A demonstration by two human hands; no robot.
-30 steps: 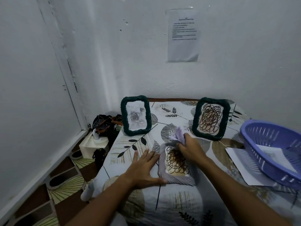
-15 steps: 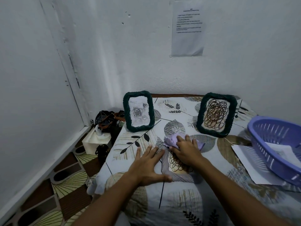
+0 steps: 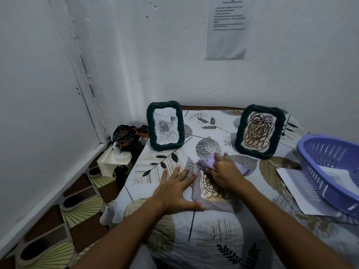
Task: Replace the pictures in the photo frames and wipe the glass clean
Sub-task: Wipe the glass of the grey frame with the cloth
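A pale grey-lilac photo frame [image 3: 208, 201] with a brown scribble picture lies flat on the table in front of me. My right hand [image 3: 223, 172] presses a lilac cloth [image 3: 206, 161] onto the frame's far end, fingers curled round the cloth. My left hand [image 3: 174, 189] lies flat on the tablecloth beside the frame's left edge, fingers spread, thumb at its near corner. Two dark green rope-edged frames stand upright at the back: the left frame [image 3: 165, 128] shows a grey rose drawing, the right frame [image 3: 259, 132] a brown scribble.
A lilac plastic basket [image 3: 330, 171] with paper inside sits at the right on white sheets [image 3: 297, 189]. The leaf-patterned tablecloth [image 3: 209, 239] covers the table. A white tissue box [image 3: 114, 159] and dark bags [image 3: 126, 133] fill the left floor corner. A notice [image 3: 226, 28] hangs on the wall.
My right hand has spread the bunched cloth down onto the frame's far end and rubbed it there. The left hand stays flat beside the frame. The view has tilted slightly.
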